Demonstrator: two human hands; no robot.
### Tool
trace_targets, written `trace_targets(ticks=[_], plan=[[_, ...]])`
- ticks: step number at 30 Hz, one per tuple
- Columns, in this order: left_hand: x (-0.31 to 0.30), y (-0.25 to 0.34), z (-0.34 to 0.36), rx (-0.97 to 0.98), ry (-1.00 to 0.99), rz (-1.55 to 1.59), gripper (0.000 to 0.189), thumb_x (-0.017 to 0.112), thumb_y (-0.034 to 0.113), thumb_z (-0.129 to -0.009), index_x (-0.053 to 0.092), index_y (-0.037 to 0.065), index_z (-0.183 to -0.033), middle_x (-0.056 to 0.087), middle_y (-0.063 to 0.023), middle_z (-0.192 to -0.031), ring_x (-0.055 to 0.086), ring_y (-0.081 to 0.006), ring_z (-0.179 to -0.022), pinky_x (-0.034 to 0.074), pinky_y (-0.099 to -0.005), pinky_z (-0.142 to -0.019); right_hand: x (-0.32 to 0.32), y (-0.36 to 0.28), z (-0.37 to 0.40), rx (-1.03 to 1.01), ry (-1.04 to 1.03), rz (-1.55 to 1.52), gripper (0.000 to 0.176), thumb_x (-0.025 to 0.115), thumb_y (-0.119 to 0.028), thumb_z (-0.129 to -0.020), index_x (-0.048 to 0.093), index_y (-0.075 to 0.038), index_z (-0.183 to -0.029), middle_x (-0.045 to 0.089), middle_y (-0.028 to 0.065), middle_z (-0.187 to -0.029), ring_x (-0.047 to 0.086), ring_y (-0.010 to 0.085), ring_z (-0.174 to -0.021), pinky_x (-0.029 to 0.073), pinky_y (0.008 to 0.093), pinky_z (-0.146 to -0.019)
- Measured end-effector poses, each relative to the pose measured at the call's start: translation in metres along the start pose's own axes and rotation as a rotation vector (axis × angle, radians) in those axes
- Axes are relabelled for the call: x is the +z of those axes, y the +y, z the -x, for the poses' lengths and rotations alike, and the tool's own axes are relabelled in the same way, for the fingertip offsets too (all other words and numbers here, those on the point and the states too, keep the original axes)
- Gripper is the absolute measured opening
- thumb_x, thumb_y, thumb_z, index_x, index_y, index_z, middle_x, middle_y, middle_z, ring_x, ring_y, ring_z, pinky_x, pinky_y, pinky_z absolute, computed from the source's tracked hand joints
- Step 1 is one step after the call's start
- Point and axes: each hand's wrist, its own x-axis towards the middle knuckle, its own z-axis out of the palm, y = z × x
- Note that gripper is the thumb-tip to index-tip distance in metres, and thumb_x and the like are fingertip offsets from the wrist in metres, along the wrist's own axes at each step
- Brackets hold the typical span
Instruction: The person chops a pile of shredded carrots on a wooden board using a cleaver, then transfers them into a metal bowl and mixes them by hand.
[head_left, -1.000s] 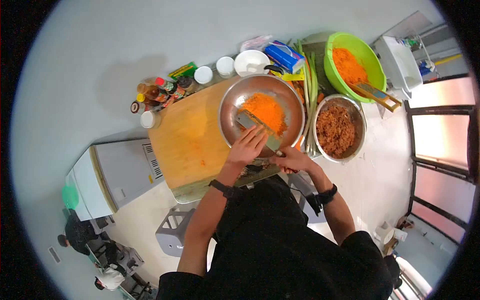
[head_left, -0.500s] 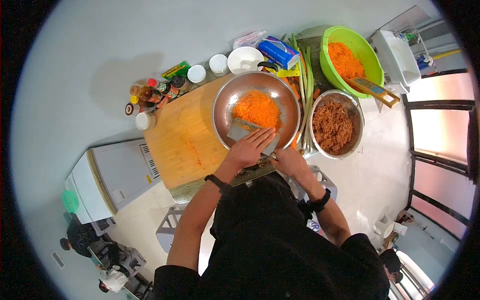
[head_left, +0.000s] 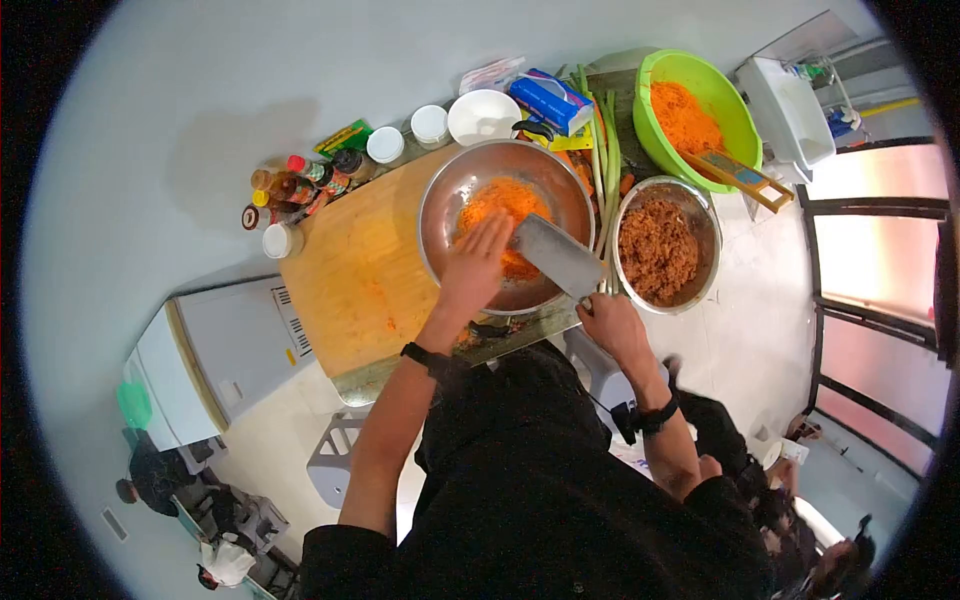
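A wide metal bowl (head_left: 440,215) holds finely shredded carrot (head_left: 505,197). My left hand (head_left: 475,265) reaches over its near side, fingers stretched out and slightly blurred, fingertips at the shreds. In my right hand (head_left: 615,327) is the handle of a cleaver (head_left: 560,257); the broad blade slants over the bowl's right side, its far end beside my left fingertips. The bowl overlaps the right part of a wooden board (head_left: 350,270), which has orange carrot bits on it.
Right of the bowl are green onions (head_left: 611,150), a bowl of brown minced filling (head_left: 657,250), and a green basin (head_left: 745,130) of shredded carrot with a grater (head_left: 740,178). Sauce bottles (head_left: 285,187), white jars (head_left: 385,145) and a white bowl (head_left: 484,117) line the wall. A person (head_left: 790,510) is behind, lower right.
The cleaver has lifted from the carrot and swung right with my right hand. My left hand has come off the blade and moved left over the shreds. A person has appeared at lower right.
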Motion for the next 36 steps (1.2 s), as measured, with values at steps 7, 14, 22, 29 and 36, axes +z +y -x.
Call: trace_targets(ticks=[7, 14, 22, 29, 36], plan=[[0.021, 0.056, 0.000, 0.256, -0.097, 0.414, 0.042, 0.054, 0.015, -0.092, 0.053, -0.002, -0.130, 0.045, -0.0142, -0.145, 0.038, -0.0277, -0.138, 0.033, -0.0422, -0.113, 0.018, -0.018, -0.031, -0.071, -0.021, 0.015, 0.029, 0.064, -0.028, -0.085, 0.067, 0.001, -0.085, 0.066, 0.0265, -0.079, 0.066, 0.0440, -0.077, 0.053, 0.0521, -0.071], [0.057, -0.014, 0.000, -0.370, 0.057, 0.434, 0.052, 0.035, 0.037, -0.104, 0.050, -0.001, -0.135, 0.045, -0.0149, -0.145, 0.040, -0.0277, -0.137, 0.037, -0.0384, -0.110, 0.015, -0.032, -0.011, -0.002, -0.074, -0.028, 0.030, 0.065, -0.028, -0.084, 0.067, 0.002, -0.089, 0.067, 0.0253, -0.080, 0.067, 0.0421, -0.080, 0.054, 0.0508, -0.073], [-0.021, -0.015, -0.019, -0.866, 0.213, 1.634, 0.026, 0.054, 0.032, -0.099, 0.055, 0.012, -0.083, 0.053, -0.0028, -0.074, 0.053, -0.0137, -0.070, 0.042, -0.0295, -0.063, 0.018, -0.003, -0.003, 0.042, -0.035, -0.195, 0.035, 0.067, -0.028, -0.084, 0.065, 0.004, -0.098, 0.067, 0.0261, -0.082, 0.066, 0.0423, -0.081, 0.052, 0.0483, -0.074], [0.049, -0.022, -0.027, -0.581, 0.068, 0.791, 0.025, 0.058, 0.029, -0.097, 0.067, 0.006, -0.092, 0.067, -0.0080, -0.077, 0.065, -0.0232, -0.074, 0.050, -0.0364, -0.067, 0.016, -0.004, 0.019, 0.159, -0.031, -0.244, 0.035, 0.066, -0.029, -0.085, 0.065, 0.005, -0.094, 0.066, 0.0257, -0.082, 0.065, 0.0441, -0.082, 0.051, 0.0490, -0.072], [0.010, -0.003, -0.029, -0.317, 0.058, 0.480, 0.018, 0.058, 0.012, -0.089, 0.067, 0.008, -0.104, 0.068, -0.0160, -0.090, 0.063, -0.0361, -0.092, 0.047, -0.0449, -0.096, 0.024, 0.004, 0.022, 0.198, -0.020, -0.279, 0.037, 0.065, -0.032, -0.086, 0.067, 0.005, -0.087, 0.065, 0.0266, -0.075, 0.065, 0.0432, -0.075, 0.050, 0.0487, -0.068]])
